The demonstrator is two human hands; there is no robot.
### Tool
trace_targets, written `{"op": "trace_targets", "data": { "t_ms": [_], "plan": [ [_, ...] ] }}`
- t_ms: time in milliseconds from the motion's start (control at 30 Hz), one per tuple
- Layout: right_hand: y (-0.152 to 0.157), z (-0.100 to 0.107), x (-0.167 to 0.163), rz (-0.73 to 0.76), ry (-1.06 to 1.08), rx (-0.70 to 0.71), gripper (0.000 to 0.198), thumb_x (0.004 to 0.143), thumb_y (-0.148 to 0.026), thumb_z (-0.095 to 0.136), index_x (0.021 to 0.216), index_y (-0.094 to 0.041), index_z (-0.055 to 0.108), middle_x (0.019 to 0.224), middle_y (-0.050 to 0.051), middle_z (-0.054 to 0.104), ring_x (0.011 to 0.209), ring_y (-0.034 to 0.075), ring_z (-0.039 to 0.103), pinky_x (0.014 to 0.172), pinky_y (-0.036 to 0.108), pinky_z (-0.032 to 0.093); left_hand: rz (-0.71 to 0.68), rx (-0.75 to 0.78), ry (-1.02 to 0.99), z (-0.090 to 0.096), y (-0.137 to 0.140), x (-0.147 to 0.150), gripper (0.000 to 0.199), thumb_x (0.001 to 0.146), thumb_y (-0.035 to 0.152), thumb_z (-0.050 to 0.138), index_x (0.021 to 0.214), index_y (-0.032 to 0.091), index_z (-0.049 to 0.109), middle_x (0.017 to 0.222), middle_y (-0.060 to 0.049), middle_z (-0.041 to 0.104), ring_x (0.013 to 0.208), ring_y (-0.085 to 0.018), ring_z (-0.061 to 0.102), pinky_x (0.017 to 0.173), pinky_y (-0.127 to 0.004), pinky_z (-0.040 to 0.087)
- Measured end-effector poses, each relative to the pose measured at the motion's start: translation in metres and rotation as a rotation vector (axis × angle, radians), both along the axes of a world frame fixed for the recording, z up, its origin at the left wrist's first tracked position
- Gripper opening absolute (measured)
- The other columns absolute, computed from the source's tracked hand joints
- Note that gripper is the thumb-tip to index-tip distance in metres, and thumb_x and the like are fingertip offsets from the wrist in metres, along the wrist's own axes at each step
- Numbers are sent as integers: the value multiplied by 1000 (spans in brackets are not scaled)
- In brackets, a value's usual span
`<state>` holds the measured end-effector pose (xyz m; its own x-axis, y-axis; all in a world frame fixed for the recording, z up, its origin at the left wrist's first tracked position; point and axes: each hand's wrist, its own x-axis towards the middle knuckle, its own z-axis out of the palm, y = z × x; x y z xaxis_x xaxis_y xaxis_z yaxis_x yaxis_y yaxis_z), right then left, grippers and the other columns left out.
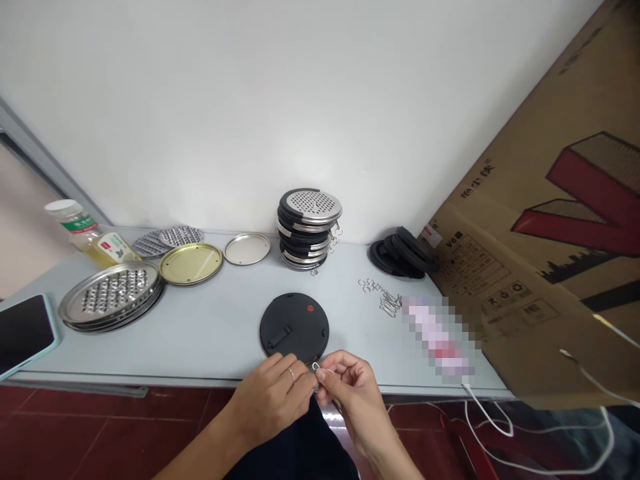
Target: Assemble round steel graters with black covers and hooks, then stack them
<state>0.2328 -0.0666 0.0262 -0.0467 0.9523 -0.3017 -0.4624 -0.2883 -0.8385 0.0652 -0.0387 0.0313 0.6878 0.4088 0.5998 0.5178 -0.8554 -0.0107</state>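
Observation:
A round black disc (294, 327) with a red dot and a small raised bar lies near the table's front edge. My left hand (277, 393) is closed at its near rim, fingers curled and pressed together; what they pinch is mostly hidden. Close beside it, my right hand (353, 390) pinches a small metal hook (315, 366) between thumb and forefinger. The hook's rounded end shows in the gap between both hands. To the right lie several loose metal hooks (389, 305) and small rings (369, 286).
Behind stands a stack of black-and-metal graters (310, 230). Black plastic rings (403, 253) are piled by a large cardboard box (540, 267). At left are grater plates (115, 293), a gold lid (191, 263), a silver lid (247, 249), a bottle (90, 233) and a phone (27, 333).

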Motion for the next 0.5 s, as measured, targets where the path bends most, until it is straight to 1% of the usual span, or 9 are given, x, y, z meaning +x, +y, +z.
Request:
{"op": "trace_targets", "data": {
  "t_ms": [100, 267, 400, 500],
  "plan": [
    [1, 2, 1, 2, 1, -8, 35, 64, -37, 90, 72, -13, 65, 56, -2, 62, 45, 7, 57, 46, 16, 45, -28, -22, 7, 0, 0, -1, 15, 89, 8, 53, 78, 18, 55, 65, 1, 57, 58, -15, 48, 57, -32, 31],
    [1, 7, 3, -3, 46, -42, 37, 62, -36, 91, 70, -14, 63, 52, -1, 63, 40, 7, 56, 42, 15, 43, -54, -21, -14, 6, 2, -3, 16, 91, 9, 51, 79, 18, 56, 67, 0, 58, 58, -15, 46, 56, -32, 29],
    [1, 6, 5, 16, 180, -106, 35, 61, -29, 92, 72, -15, 62, 61, 0, 67, 40, 7, 57, 40, 14, 45, -91, -22, -10, 9, 4, -5, 15, 92, 9, 51, 81, 17, 59, 71, -1, 61, 59, -15, 47, 55, -32, 30],
    [2, 2, 4, 29, 319, -153, 30, 63, -22, 90, 75, -15, 63, 63, -1, 66, 43, 5, 57, 41, 13, 46, -108, -11, -48, 8, 5, -6, 13, 90, 8, 53, 82, 16, 60, 71, -1, 62, 59, -14, 48, 55, -32, 31]
  ]
}}
